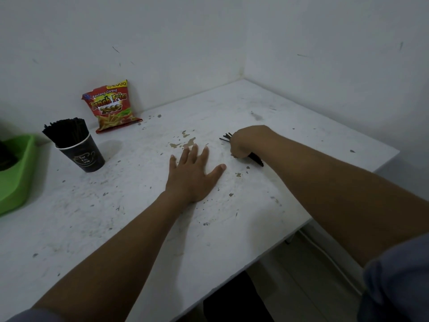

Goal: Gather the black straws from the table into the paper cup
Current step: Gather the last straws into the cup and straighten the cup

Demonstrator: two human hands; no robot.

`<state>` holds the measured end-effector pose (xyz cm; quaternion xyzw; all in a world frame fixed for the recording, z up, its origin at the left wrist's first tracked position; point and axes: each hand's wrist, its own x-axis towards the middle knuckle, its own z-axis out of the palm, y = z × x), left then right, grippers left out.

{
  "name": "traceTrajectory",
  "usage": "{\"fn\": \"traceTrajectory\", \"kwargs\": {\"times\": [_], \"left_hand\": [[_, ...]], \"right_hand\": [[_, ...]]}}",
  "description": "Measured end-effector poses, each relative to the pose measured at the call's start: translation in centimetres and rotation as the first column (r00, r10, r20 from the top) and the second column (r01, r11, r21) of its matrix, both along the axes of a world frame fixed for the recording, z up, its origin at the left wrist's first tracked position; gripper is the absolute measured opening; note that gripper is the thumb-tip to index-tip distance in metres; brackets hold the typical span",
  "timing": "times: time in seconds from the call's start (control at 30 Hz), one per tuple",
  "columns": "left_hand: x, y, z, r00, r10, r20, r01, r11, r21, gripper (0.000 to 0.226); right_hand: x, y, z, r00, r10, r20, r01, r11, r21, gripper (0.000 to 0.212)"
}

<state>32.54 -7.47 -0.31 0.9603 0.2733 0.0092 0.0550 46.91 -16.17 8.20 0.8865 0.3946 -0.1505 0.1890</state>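
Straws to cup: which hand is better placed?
Right. The right hand is already closed around the loose black straws. The left hand lies flat and empty, though nearer the paper cup.

We view the scene from one head-worn wide-angle camera, close above the table (139, 228), facing forward and down toward the far wall corner (242, 75).

The table (139, 228) is surfaced in a matt white finish, scuffed, stained and chipped in patches. The paper cup (84, 155) is finished in matt black with a pale rim and faint printed lettering. The black straws (66, 130) appear as smooth plastic. The snack bag (112, 106) is made of glossy printed foil. The green tray (16, 173) is moulded in smooth, slightly shiny plastic. The walls (185, 43) are painted matt and marked.
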Motion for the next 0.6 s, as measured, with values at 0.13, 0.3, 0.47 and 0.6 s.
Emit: {"fn": "traceTrajectory", "kwargs": {"times": [0.13,0.3,0.47,0.6], "left_hand": [[-0.1,0.1,0.0,1.000,-0.005,0.004,0.005,1.000,-0.003,0.092],[-0.3,0.0,0.1,1.000,-0.003,0.018,0.003,1.000,-0.018,0.091],[-0.5,-0.2,0.2,0.999,0.000,0.034,0.001,1.000,-0.031,0.089],[-0.6,-0.3,0.1,0.998,-0.008,0.056,0.010,1.000,-0.030,0.088]], "right_hand": [[0.5,-1.0,0.7,0.986,-0.069,-0.149,0.090,0.986,0.138,0.022],[1.6,-2.4,0.4,0.876,-0.153,-0.457,0.363,0.834,0.416,0.024],[1.6,-3.3,-1.3,0.885,-0.154,-0.438,0.409,0.706,0.578,0.028],[1.6,-3.4,-2.0,0.827,-0.111,-0.551,0.514,0.547,0.661,0.033]]}}
